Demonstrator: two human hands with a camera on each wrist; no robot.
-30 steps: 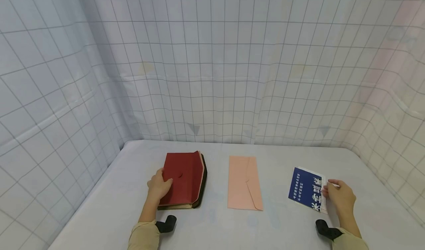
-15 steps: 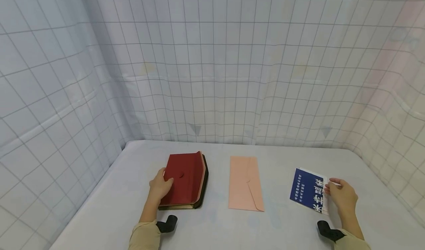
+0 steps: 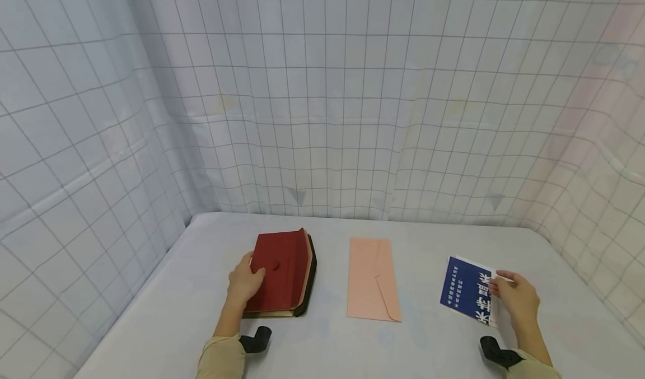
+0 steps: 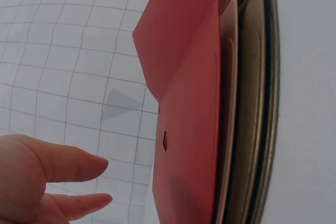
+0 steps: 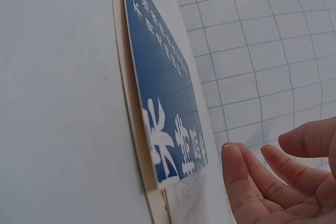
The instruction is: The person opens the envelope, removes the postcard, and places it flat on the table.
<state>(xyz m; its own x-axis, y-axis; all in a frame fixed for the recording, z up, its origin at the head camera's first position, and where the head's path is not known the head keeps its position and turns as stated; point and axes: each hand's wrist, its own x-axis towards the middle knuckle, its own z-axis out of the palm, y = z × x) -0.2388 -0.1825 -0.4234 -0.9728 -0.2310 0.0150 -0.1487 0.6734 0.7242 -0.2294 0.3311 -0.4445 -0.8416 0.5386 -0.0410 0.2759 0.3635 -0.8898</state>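
A red envelope [image 3: 274, 270] with a raised flap tops a stack of envelopes. In the left wrist view, beneath the red envelope [image 4: 189, 124] lie a pink one [image 4: 229, 87] and brown ones [image 4: 252, 66]. My left hand [image 3: 244, 280] is at the stack's left side, thumb and finger apart with nothing between them. On the right, a blue card [image 3: 466, 288] with white characters lies over paler cards. My right hand [image 3: 516, 299] hovers at the blue card's right edge. In the right wrist view, its fingers [image 5: 234, 169] are loosely bent and hold nothing.
A pink envelope [image 3: 373, 281] lies flat on the white table [image 3: 353, 351] between the two stacks. White gridded cloth [image 3: 322, 116] hangs behind the table and along both sides. A black wrist mount [image 3: 256, 340] sits on the left forearm and another [image 3: 499, 352] on the right.
Both hands stay close to their stacks. My right hand has shifted slightly left over the blue card's edge during the last half second. The view has turned a little.
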